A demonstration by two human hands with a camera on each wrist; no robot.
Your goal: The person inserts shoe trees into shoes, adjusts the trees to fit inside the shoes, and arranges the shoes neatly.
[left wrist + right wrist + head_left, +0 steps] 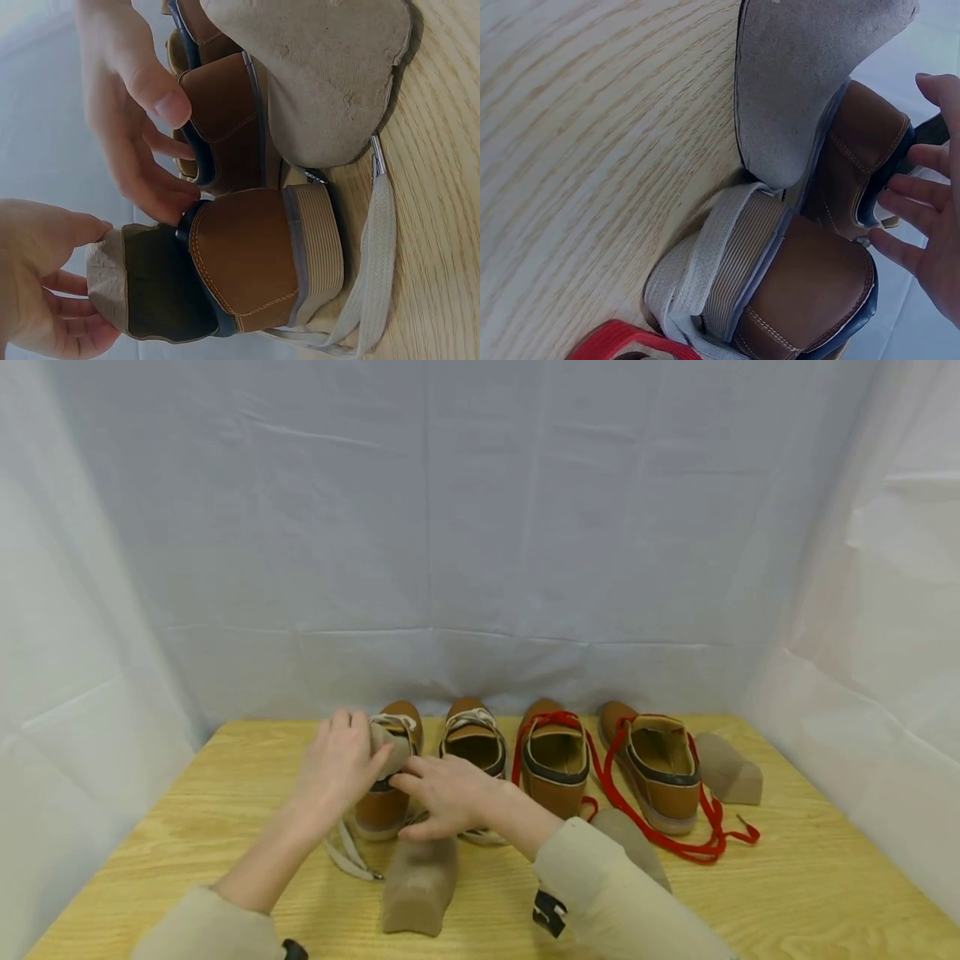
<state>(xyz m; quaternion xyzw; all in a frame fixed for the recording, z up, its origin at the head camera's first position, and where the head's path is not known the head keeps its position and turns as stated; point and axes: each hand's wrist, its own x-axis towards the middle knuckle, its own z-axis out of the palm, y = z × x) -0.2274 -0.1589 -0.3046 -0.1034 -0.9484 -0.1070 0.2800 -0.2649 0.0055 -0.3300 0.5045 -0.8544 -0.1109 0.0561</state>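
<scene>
My left hand (336,770) pinches a grey-beige moulded shoe insert (392,750), thumb on one side and fingers on the other. The insert sits partly in the opening of the leftmost brown shoe (381,812), its dark hollow side facing the left wrist camera. My right hand (459,795) is at the same shoe, its extended fingertips right at the dark padded collar (182,225). Below the right hand, a second insert (420,893) lies on the wooden table. The leftmost shoe's white lace (375,255) trails loose beside its heel.
To the right stand a brown shoe with white laces (472,752) and two with red laces, one upright (555,789) and one angled (671,793). Loose red lace (701,852) spreads over the table (810,893). More inserts lie under the right forearm (633,843) and at far right (735,777).
</scene>
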